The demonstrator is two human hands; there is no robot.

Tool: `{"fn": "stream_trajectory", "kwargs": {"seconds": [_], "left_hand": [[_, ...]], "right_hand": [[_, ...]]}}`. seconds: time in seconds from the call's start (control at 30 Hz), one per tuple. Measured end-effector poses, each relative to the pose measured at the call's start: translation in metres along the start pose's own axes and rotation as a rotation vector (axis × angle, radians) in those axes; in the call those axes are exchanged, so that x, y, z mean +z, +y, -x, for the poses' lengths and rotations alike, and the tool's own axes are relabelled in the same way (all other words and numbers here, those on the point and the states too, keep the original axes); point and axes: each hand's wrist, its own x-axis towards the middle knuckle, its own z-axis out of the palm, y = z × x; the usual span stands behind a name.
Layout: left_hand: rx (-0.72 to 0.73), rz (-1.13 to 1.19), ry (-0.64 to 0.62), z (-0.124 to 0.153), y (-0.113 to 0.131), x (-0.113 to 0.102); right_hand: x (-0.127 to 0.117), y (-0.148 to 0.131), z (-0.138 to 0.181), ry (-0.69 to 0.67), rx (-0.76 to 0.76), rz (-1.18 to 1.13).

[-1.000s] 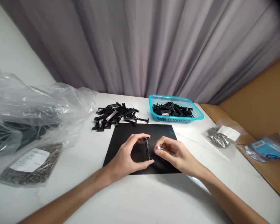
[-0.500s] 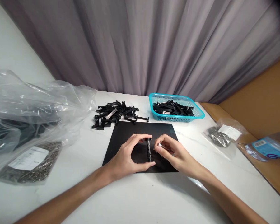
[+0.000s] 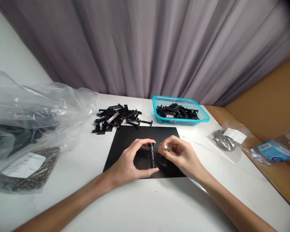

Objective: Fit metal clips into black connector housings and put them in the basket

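Note:
My left hand (image 3: 128, 159) grips a narrow black plastic part (image 3: 152, 156) by its two ends, thumb at the near end and fingers at the far end. The part is held over a black mat (image 3: 125, 138). Just to its right, my right hand (image 3: 180, 153) is closed in a pinch. Something small and whitish shows at its fingertips, too small to name. Below these fingertips, a few tiny metal pieces (image 3: 164, 163) lie on the mat. The right fingertips are apart from the black part.
Behind the mat lie a pile of black parts (image 3: 116, 117) and a turquoise basket (image 3: 181, 121) holding more. Bags of small metal pieces sit at left (image 3: 36, 177) and right (image 3: 223, 140). Clear plastic sheeting (image 3: 70, 103) covers the left side; a blue-labelled bottle (image 3: 275, 151) lies at right.
My right hand has shifted slightly away from me, uncovering tiny metal pieces on the mat. The left hand still holds the black part. The whole view has moved a little.

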Motion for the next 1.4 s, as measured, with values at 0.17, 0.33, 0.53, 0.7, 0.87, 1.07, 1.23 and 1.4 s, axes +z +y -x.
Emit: {"fn": "stream_trajectory", "kwargs": {"seconds": [0.17, 0.33, 0.53, 0.7, 0.87, 1.07, 1.23, 1.4], "left_hand": [[-0.021, -0.012, -0.022, 0.000, 0.001, -0.001], [-0.023, 0.009, -0.025, -0.001, 0.003, 0.000], [-0.015, 0.031, -0.024, 0.000, 0.001, 0.002], [-0.010, -0.005, -0.030, 0.001, 0.001, 0.003], [0.013, -0.028, -0.019, 0.002, 0.004, 0.003], [0.045, -0.049, -0.012, 0.002, 0.004, 0.003], [0.074, -0.067, -0.033, 0.002, 0.004, 0.003], [0.079, -0.056, -0.036, 0.002, 0.006, 0.003]], "right_hand": [[0.003, 0.002, 0.000, 0.099, -0.039, 0.019], [0.005, 0.003, 0.000, 0.151, -0.054, 0.069], [0.008, -0.006, 0.004, 0.147, -0.255, 0.121], [0.016, -0.004, 0.006, 0.147, -0.313, 0.167], [0.021, 0.001, 0.008, 0.167, -0.348, 0.224], [0.022, 0.000, 0.009, 0.188, -0.380, 0.299], [0.023, -0.002, 0.010, 0.193, -0.357, 0.279], [0.016, -0.003, 0.009, 0.144, -0.310, 0.229]]}}
